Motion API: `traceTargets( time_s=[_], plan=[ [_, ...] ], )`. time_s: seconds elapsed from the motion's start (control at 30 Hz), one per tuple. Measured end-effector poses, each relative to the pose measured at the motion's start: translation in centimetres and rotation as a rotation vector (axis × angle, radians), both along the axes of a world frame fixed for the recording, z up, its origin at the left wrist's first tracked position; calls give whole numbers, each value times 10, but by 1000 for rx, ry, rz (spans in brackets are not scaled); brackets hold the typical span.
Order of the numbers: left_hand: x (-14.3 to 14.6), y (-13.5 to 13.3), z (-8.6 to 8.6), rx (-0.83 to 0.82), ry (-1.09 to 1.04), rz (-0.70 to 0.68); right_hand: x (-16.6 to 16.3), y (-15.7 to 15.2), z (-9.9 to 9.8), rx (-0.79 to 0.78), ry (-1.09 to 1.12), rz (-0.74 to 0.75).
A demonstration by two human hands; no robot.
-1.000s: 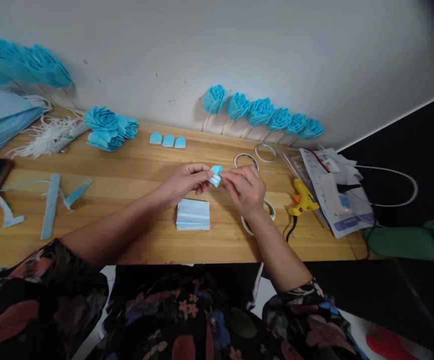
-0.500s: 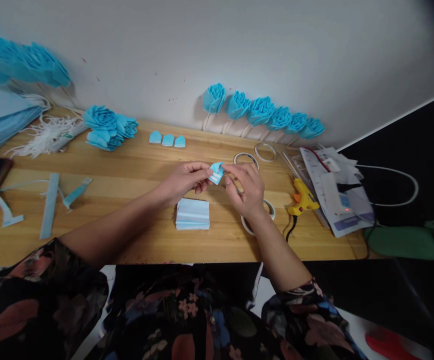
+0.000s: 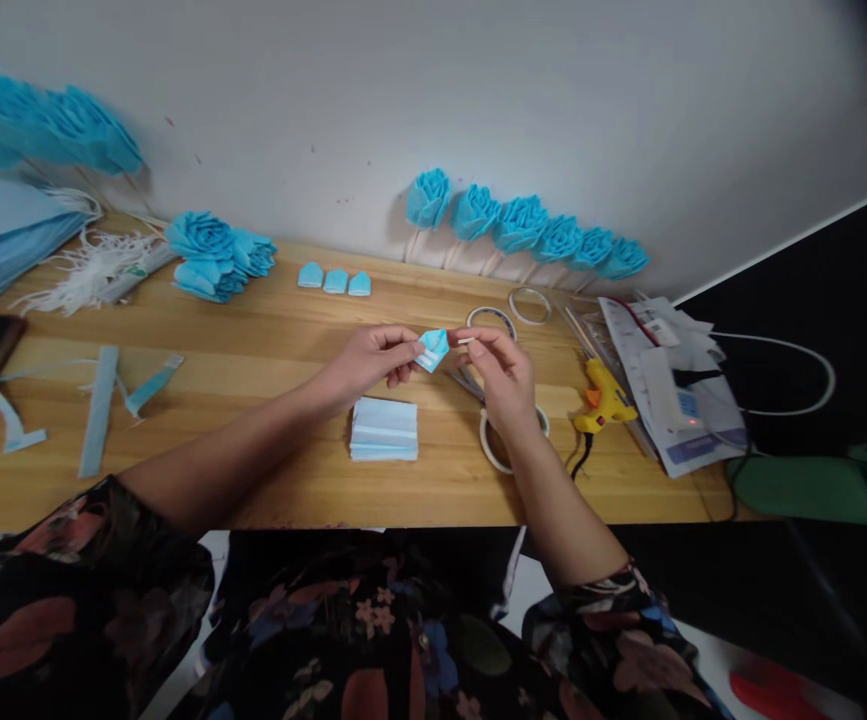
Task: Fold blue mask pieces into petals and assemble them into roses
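Over the middle of the table, my left hand (image 3: 384, 357) pinches a small folded piece of light-blue fabric (image 3: 434, 350) with white strips across its lower part. My right hand (image 3: 506, 375) is just to its right, apart from it, with thumb and forefinger closed on a thin white strip (image 3: 465, 341). Below the hands lies a stack of pale-blue fabric pieces (image 3: 384, 430). Three folded blue pieces (image 3: 336, 281) sit in a row farther back. Beside my right hand, scissors (image 3: 469, 382) are partly hidden, and a tape roll (image 3: 490, 450) lies under the wrist.
Blue fabric roses on sticks (image 3: 521, 222) lean on the wall. More blue roses (image 3: 204, 240), white cords (image 3: 92, 270) and cut strips (image 3: 99, 410) are at left. A yellow glue gun (image 3: 605, 397), papers (image 3: 703, 440) and a white power strip (image 3: 669, 385) lie at right.
My right hand has drawn back slightly to the right from the folded fabric piece, and a white strip now shows between its fingers. My left hand holds almost still.
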State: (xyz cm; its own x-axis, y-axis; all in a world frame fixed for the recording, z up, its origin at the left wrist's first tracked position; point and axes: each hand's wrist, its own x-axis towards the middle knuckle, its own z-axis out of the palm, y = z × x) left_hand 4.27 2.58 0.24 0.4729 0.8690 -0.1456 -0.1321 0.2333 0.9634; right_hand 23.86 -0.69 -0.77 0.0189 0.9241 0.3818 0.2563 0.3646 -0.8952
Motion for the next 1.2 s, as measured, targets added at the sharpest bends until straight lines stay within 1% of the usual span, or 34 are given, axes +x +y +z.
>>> traceTargets(
  time_s=[0.13, 0.3, 0.43, 0.5, 0.6, 0.67, 0.73, 0.9, 1.2],
  plan=[
    [1, 0, 2, 19, 43, -16, 0, -1, 0, -74, 33, 43],
    [1, -2, 4, 31, 66, -42, -1, -3, 1, -71, 39, 56],
    [0, -2, 3, 66, 130, -86, -3, -4, 2, -46, -53, 49],
    [0, -2, 3, 52, 143, -68, -4, -4, 3, 28, -136, 9],
    [1, -3, 4, 31, 140, -43, -5, -4, 5, 249, -303, -86],
    [1, -3, 4, 26, 136, -48, -5, -5, 6, 392, -418, -121],
    [0, -3, 4, 24, 131, -59, -5, -5, 6, 480, -511, -129],
    [1, -3, 3, 18, 105, -70, -3, -5, 5, 554, -650, -111],
    [2, -5, 9, -25, 58, -60, -4, -6, 5, 610, -712, -83]
  ],
)
